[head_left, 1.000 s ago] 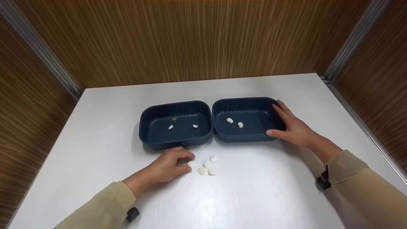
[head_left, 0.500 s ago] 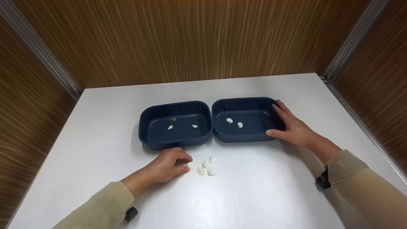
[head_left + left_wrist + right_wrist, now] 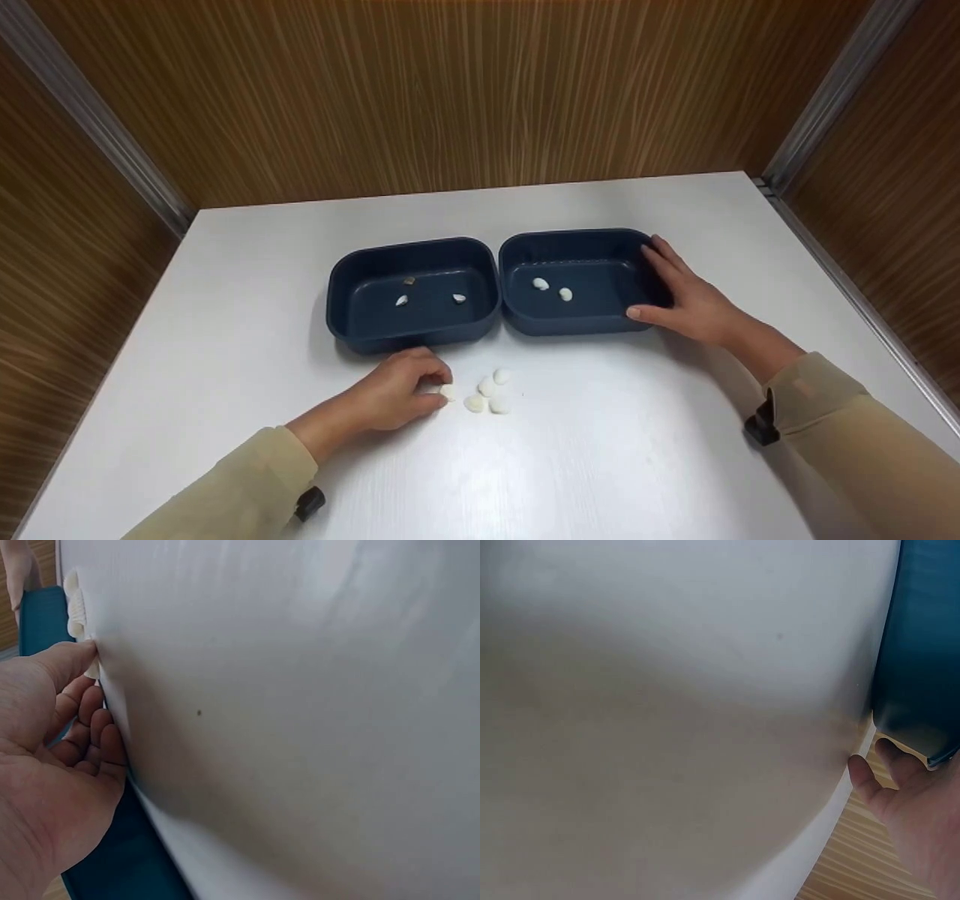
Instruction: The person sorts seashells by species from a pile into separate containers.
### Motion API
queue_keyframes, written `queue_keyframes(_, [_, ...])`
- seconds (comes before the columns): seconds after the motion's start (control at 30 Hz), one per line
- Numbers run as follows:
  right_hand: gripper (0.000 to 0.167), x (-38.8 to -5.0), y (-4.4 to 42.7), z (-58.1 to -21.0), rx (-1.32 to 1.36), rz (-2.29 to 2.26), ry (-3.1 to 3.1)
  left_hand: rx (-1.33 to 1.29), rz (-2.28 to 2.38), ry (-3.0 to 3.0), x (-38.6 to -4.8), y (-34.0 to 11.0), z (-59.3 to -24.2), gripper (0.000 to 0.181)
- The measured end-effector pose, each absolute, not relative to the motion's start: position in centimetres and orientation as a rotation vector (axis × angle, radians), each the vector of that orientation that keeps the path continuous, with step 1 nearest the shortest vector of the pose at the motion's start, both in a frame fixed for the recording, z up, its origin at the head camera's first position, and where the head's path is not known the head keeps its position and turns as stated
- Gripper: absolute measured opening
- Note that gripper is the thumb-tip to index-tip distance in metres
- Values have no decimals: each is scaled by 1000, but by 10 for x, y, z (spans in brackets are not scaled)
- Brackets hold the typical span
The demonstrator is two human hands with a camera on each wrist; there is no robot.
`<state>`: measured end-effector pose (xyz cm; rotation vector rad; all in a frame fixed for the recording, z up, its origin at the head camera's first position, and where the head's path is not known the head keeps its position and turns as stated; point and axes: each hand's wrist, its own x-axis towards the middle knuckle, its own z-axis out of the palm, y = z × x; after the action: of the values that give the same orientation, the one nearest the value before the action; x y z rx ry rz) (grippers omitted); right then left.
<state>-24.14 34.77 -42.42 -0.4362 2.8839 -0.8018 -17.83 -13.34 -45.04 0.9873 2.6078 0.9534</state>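
Beside several white shells (image 3: 486, 387) on the table, my left hand (image 3: 390, 390) has thumb and index finger closed at the edges of one white shell (image 3: 447, 391). In the left wrist view, part of that shell (image 3: 91, 670) shows just below the thumb tip of my left hand (image 3: 56, 742). My right hand (image 3: 694, 304) rests spread against the right end of the right blue bin (image 3: 577, 325), which has two white shells (image 3: 565, 294) inside. The left blue bin (image 3: 420, 337) holds two small pale shells (image 3: 402, 300) and a brownish piece (image 3: 409, 280).
The two bins stand side by side, almost touching, near the middle of the white table (image 3: 615, 450). Wood-grain panels (image 3: 450, 97) rise behind the table and on both sides, with metal strips at the corners.
My left hand has shifted slightly left, and the shell at its fingertips has moved a little left with it. My right hand has stayed on the bin.
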Motion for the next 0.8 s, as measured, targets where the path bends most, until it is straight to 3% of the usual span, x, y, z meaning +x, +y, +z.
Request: queue_keyframes(0.8, [104,-241,348,-425,-433,-802,2883,921,1049,2586,-178,-134,-450,15])
